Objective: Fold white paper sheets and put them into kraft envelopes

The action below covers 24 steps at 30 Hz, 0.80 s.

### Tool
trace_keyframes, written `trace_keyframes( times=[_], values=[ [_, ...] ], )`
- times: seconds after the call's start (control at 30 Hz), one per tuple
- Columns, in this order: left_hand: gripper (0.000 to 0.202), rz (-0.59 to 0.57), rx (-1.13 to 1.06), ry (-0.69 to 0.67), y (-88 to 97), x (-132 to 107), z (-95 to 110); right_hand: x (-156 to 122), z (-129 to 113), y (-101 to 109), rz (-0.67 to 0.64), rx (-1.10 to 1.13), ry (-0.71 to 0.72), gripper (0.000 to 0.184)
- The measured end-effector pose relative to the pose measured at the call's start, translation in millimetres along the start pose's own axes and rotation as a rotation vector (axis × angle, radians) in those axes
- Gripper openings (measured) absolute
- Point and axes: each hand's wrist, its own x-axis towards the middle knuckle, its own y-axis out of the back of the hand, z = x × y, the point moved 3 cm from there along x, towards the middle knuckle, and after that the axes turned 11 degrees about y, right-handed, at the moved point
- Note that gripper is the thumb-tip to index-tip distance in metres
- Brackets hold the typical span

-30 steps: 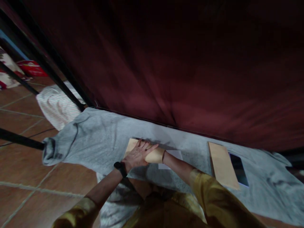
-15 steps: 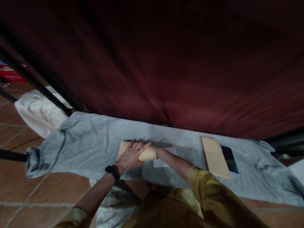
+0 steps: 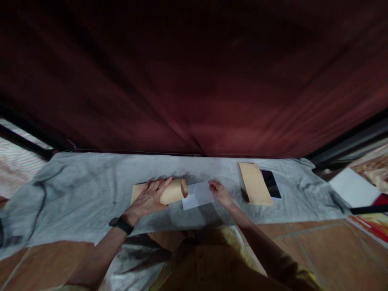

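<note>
Lying on the grey cloth is a brown paper envelope [image 3: 174, 192], its right end bulging open like a tube. My left hand [image 3: 148, 201], with a dark band at the wrist, grips it from above, thumb along the near side and fingers over the far side. To the right of the envelope's mouth, a white sheet of paper [image 3: 198, 195] lies close to the opening. My right hand [image 3: 220, 193] has its fingertips pinched at the sheet's far right corner.
A stack of brown envelopes [image 3: 256, 184] lies to the right, with a dark-screened phone [image 3: 270, 184] beside it. The grey cloth [image 3: 91, 182] covers a narrow surface before a dark red curtain [image 3: 194, 101]. Black bars [image 3: 27, 139] stand at the left.
My right hand has come out of the envelope's mouth and moved to the white sheet's corner. The left hand stays on the envelope. The view has swung right.
</note>
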Motion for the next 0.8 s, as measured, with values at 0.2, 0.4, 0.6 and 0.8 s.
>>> trace_keyframes(
  times=[0.2,0.4,0.6,0.8],
  values=[
    [0.105,-0.007,0.006,-0.008,2.9,-1,-6,-40,19,12,0.176,-0.547,-0.046,0.042],
    [0.106,0.021,0.016,0.006,-7.8,-6,-18,-28,2,-15,0.11,-0.774,-0.225,0.051],
    [0.105,0.046,0.039,-0.026,-19.5,-9,-28,-21,0,-21,0.104,-0.779,-0.305,0.052],
    [0.108,0.021,0.016,-0.007,-19.0,-10,-26,-23,16,-18,0.208,-0.565,-0.207,0.028]
  ],
)
